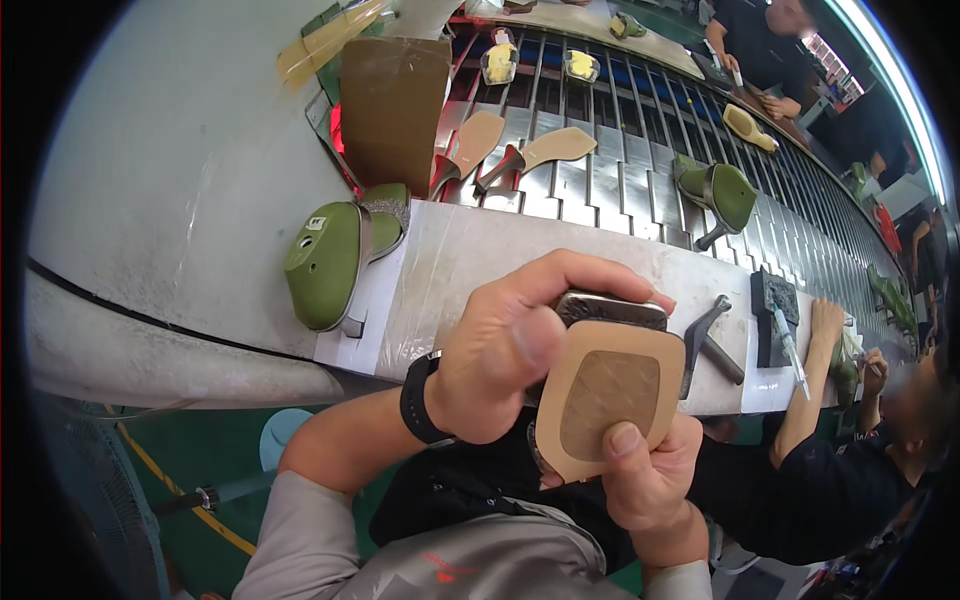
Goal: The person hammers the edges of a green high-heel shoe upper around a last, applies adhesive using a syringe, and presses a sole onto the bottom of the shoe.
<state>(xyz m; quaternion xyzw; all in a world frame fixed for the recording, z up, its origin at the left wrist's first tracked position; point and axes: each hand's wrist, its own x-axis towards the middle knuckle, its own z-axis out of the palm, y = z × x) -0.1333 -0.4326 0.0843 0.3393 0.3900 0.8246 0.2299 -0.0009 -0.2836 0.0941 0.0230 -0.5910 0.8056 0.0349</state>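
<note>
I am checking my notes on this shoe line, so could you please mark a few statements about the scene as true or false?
1. Both hands grip the tan insole. True: left hand and right hand hold it.
2. The green shoe last lies to the person's right. False: it lies to the left.
3. A hammer rests on the bench. True.
4. The left wrist is bare. False: it wears a black band.
</note>
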